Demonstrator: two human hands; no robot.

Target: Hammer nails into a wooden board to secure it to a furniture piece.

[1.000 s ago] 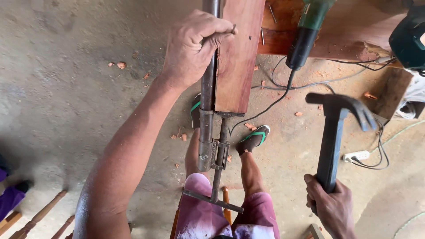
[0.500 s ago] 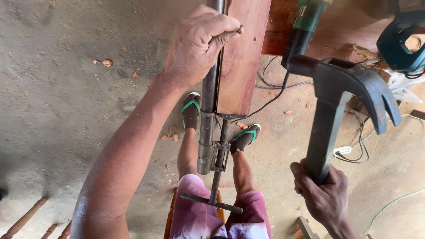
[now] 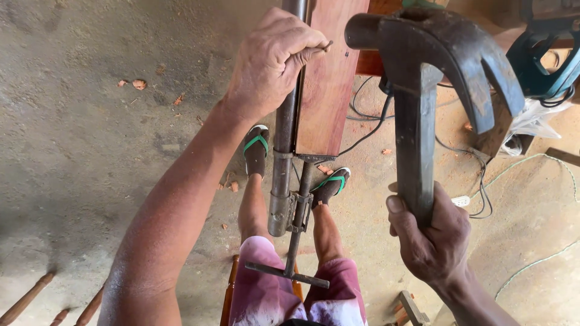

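My left hand (image 3: pixel 275 60) pinches a small nail (image 3: pixel 327 44) against the edge of a reddish wooden board (image 3: pixel 329 90). The board is held in a long metal pipe clamp (image 3: pixel 284 175) that runs toward my knees and ends in a T-handle (image 3: pixel 287 274). My right hand (image 3: pixel 432 238) grips the handle of a dark claw hammer (image 3: pixel 423 66). The hammer is raised, with its head high beside the board and its round face near the nail.
I am seated, with legs in pink shorts (image 3: pixel 266 296) and feet in green-strapped sandals (image 3: pixel 257 148) on a dusty concrete floor. Black cables (image 3: pixel 368 130) and a white cord (image 3: pixel 538 259) trail on the right. A teal power tool (image 3: pixel 544 60) is upper right. Turned wooden spindles (image 3: pixel 27 299) lie lower left.
My right hand has lifted the hammer from low at the right up toward the board, and its head now sits close to the nail. My left hand keeps holding the nail.
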